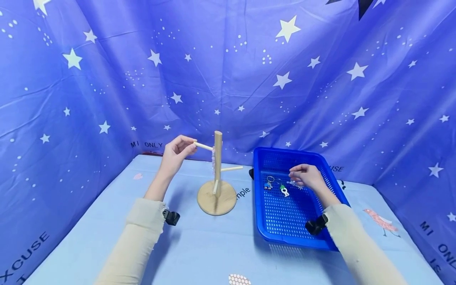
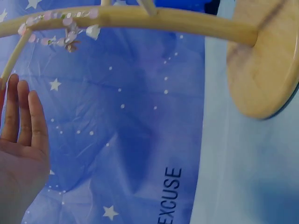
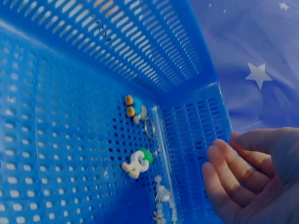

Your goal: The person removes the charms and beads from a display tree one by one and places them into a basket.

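A wooden stand (image 1: 218,166) with a round base and several thin pegs stands upright on the table. My left hand (image 1: 179,148) pinches the outer end of its upper left peg (image 1: 204,146). A bracelet of pink and clear beads (image 2: 70,21) hangs on that peg, close against the post. My right hand (image 1: 307,175) is over the blue basket (image 1: 261,219), fingers loosely bent with nothing between them. Below it in the basket lie a clear beaded bracelet (image 3: 163,198), a keychain with a green and white figure (image 3: 140,161) and a keychain with a blue figure (image 3: 135,108).
The basket has slotted walls and stands right of the wooden stand. Another peg (image 1: 232,168) juts out to the right, and one (image 1: 215,187) points forward low on the post. A blue curtain with stars (image 1: 228,79) encloses the light blue tabletop (image 1: 199,245).
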Demonstrator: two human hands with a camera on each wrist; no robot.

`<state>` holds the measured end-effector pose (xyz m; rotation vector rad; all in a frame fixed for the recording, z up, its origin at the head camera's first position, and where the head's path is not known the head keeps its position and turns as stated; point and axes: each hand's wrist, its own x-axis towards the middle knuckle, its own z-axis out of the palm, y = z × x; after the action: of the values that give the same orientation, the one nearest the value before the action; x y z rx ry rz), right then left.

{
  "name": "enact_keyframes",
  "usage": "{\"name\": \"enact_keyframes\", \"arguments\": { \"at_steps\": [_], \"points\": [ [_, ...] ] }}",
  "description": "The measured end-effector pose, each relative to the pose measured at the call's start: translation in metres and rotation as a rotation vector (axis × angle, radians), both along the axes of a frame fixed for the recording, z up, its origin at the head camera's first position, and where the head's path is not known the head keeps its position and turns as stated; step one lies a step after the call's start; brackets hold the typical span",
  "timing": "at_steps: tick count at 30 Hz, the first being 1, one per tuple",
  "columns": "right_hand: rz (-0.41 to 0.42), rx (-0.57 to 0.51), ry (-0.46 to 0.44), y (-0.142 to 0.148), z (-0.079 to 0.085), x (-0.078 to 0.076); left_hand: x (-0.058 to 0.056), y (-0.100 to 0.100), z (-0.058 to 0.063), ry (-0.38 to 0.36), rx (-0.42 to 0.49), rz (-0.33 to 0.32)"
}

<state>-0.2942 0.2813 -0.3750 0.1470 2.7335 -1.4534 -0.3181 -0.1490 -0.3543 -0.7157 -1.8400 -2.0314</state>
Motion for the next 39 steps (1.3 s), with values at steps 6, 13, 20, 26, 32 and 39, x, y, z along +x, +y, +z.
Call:
{"name": "enact_keyframes", "arguments": {
  "at_steps": [6, 13, 20, 26, 32, 39],
  "points": [
    [0.024, -0.085, 0.01, -0.01, 0.004, 0.002, 0.003, 0.009, -0.011, -0.009, 0.013, -0.015],
    [0.087, -0.114, 0.061, -0.008, -0.002, -0.002, 0.004, 0.018, -0.032, -0.041, -0.095, 0.004],
    [0.104, -0.118, 0.058, -0.028, 0.016, 0.012, 0.003, 0.022, -0.052, -0.124, -0.186, -0.032],
    [0.129, -0.124, 0.074, -0.034, 0.02, 0.015, 0.003, 0.025, -0.068, -0.159, -0.226, -0.104],
    [0.149, -0.115, 0.089, -0.04, 0.021, 0.018, 0.005, 0.03, -0.074, -0.192, -0.256, -0.16],
    [0.159, -0.122, 0.092, -0.044, 0.025, 0.021, 0.008, 0.035, -0.075, -0.231, -0.267, -0.182]
  ]
}}
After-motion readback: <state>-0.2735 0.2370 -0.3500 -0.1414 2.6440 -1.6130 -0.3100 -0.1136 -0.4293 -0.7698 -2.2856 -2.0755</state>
